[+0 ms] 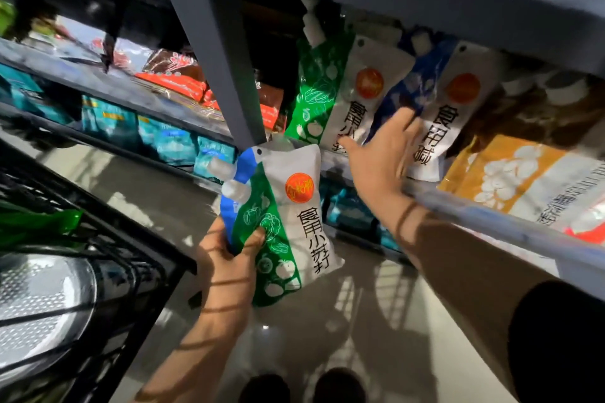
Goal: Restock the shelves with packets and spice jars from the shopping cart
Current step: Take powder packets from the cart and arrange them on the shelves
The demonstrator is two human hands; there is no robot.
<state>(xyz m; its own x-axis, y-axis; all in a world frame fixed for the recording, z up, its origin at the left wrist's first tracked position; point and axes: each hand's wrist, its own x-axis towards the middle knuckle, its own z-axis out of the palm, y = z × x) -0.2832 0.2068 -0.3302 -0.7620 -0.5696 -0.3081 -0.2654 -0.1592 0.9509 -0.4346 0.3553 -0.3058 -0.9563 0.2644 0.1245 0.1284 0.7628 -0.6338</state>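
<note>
My left hand (229, 258) grips two spouted pouches together in front of the shelf: a green-and-white one (288, 222) in front and a blue one (234, 193) behind it. My right hand (381, 157) reaches out with fingers spread and touches the pouches standing on the shelf (491, 216): a green-and-white pouch (327, 91) and a blue-and-white pouch (438, 114). The black shopping cart (108, 258) stands at the lower left.
A grey shelf upright (222, 52) rises in the middle. Yellow-and-white packets (523, 183) lie at the right of the shelf, red packets (176, 82) and teal packets (167, 141) on the left shelves. A metal bowl (36, 314) and a green item (39, 222) are in the cart.
</note>
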